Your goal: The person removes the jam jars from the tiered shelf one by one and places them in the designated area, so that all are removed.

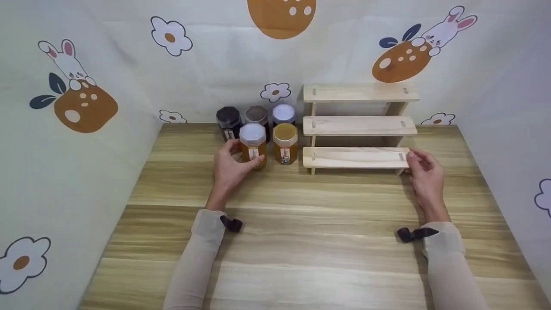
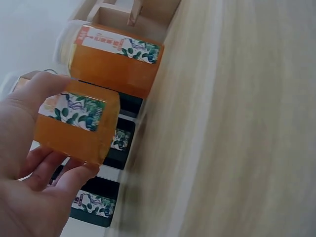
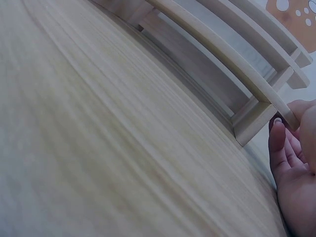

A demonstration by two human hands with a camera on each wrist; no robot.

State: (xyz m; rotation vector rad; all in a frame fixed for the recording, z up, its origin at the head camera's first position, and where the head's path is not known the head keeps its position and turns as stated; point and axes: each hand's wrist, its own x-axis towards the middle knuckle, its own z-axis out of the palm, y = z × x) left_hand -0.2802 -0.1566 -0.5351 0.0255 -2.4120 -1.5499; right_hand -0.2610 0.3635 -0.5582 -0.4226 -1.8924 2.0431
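Observation:
My left hand (image 1: 230, 165) grips an amber honey jar (image 1: 253, 150) with a white lid, thumb on one side and fingers on the other. In the left wrist view, that jar's base looks slightly raised off the table. Just right of it stands a second amber jar (image 1: 285, 146) with a yellowish lid. Behind are several darker jars, among them a black-lidded jar (image 1: 229, 122), a brown-lidded jar (image 1: 257, 115) and a white-lidded jar (image 1: 283, 114). My right hand (image 1: 426, 176) pinches the right end of the lowest step of a three-step wooden rack (image 1: 357, 158).
The wood-grain table (image 1: 323, 241) stretches forward of the jars and rack. Close behind them hangs a pale patterned backdrop (image 1: 215, 64), and similar side walls flank the table. A small black wrist mount (image 1: 232, 224) sticks out from the left sleeve, another (image 1: 415, 234) from the right.

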